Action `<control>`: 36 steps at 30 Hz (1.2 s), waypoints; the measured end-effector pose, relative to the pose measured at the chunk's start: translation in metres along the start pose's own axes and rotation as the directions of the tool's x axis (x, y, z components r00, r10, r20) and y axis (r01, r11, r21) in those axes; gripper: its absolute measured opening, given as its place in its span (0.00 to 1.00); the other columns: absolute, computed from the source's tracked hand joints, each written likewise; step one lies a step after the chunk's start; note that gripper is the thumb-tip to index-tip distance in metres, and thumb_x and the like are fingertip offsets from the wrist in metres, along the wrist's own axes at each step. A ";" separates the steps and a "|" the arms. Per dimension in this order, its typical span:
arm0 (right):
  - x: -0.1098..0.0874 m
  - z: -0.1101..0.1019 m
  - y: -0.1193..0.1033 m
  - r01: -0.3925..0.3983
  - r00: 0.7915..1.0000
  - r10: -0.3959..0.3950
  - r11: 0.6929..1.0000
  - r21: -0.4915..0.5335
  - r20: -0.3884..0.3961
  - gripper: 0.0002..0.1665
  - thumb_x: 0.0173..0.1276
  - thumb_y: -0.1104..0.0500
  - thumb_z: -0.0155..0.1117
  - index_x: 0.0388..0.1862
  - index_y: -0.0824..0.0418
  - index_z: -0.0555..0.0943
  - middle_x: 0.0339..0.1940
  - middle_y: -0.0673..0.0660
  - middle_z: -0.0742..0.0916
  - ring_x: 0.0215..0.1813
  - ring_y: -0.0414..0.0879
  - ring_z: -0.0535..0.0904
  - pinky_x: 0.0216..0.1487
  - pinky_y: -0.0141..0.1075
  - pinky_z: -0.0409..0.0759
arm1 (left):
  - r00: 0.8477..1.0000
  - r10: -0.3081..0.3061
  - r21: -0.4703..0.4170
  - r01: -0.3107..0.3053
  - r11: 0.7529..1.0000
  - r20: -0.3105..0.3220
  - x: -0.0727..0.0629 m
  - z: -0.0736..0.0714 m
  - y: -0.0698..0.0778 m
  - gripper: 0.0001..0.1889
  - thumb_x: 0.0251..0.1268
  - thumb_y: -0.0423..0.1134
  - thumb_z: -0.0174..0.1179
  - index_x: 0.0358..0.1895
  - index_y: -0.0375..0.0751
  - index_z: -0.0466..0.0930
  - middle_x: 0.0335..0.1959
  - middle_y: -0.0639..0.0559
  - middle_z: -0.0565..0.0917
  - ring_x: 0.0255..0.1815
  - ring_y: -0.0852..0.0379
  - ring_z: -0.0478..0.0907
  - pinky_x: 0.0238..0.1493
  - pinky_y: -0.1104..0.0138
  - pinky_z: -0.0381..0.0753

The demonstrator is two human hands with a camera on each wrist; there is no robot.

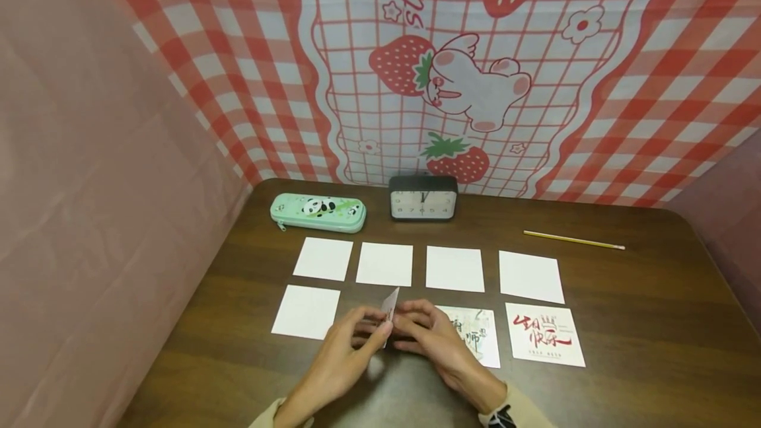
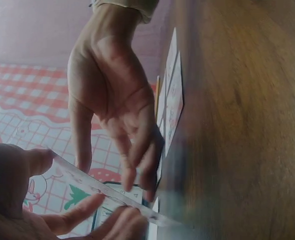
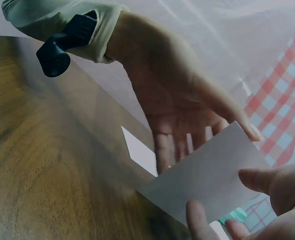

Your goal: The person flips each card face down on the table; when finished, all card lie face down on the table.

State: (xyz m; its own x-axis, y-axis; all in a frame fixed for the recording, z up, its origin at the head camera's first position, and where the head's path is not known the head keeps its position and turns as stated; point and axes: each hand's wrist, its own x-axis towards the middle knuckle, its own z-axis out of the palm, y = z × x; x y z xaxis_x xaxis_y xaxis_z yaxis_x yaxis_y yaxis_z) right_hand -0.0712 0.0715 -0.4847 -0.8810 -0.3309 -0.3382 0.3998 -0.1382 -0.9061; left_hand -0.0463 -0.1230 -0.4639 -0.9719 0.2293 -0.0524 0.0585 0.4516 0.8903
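Observation:
My left hand (image 1: 347, 349) holds a thin square card (image 1: 390, 302) up on edge above the table. One side of it bears red print; its plain white side fills the right wrist view. The left thumb is at an upper corner, with the fingers behind the card. My right hand (image 1: 438, 343) is close on the card's other side, its fingers loosely extended and overlapping the white face in the right wrist view. Beside the right hand lies a card with dark lettering (image 1: 489, 349), partly covered by it. Farther right is a card with red lettering (image 1: 543, 335).
Several blank white cards (image 1: 389, 264) form a row behind the hands, and another blank card (image 1: 306, 311) lies at left. Farther back are a mint panda pencil case (image 1: 318, 212), a black-framed clock (image 1: 423, 200) and a yellow pencil (image 1: 573, 240). A strawberry-patterned cloth (image 1: 357, 111) hangs behind the table.

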 end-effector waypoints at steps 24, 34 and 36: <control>0.005 -0.006 -0.012 0.027 0.984 -0.069 0.969 -0.245 -0.163 0.33 0.68 0.57 0.75 0.67 0.69 0.76 0.56 0.67 0.83 0.42 0.45 0.85 0.35 0.40 0.88 | 0.983 0.090 -0.429 -0.151 0.890 -0.160 0.005 -0.017 -0.008 0.22 0.67 0.24 0.62 0.64 0.29 0.76 0.55 0.29 0.82 0.46 0.57 0.87 0.55 0.71 0.85; 0.009 -0.024 -0.013 0.093 0.980 -0.123 0.979 -0.183 -0.158 0.24 0.67 0.70 0.69 0.60 0.76 0.74 0.43 0.60 0.83 0.32 0.41 0.82 0.30 0.33 0.88 | 0.973 -0.011 -0.409 -0.087 0.908 -0.231 0.006 -0.023 -0.012 0.21 0.64 0.20 0.63 0.61 0.28 0.81 0.48 0.38 0.80 0.42 0.58 0.86 0.45 0.74 0.83; 0.010 -0.025 -0.011 0.099 0.977 -0.130 0.978 -0.184 -0.168 0.23 0.67 0.71 0.69 0.59 0.76 0.75 0.42 0.60 0.83 0.31 0.40 0.82 0.29 0.34 0.89 | 0.971 -0.036 -0.389 -0.060 0.919 -0.236 0.006 -0.023 -0.013 0.20 0.63 0.19 0.63 0.60 0.29 0.82 0.46 0.38 0.81 0.41 0.60 0.86 0.44 0.74 0.82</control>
State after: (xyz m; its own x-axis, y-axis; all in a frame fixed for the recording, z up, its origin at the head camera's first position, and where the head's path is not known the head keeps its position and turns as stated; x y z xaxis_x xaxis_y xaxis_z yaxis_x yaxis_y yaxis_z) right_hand -0.0907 0.0931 -0.4841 -0.9554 -0.1486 -0.2553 0.2575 0.0043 -0.9663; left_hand -0.0579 -0.1476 -0.4658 -0.9997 0.0030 0.0238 0.0239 0.0662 0.9975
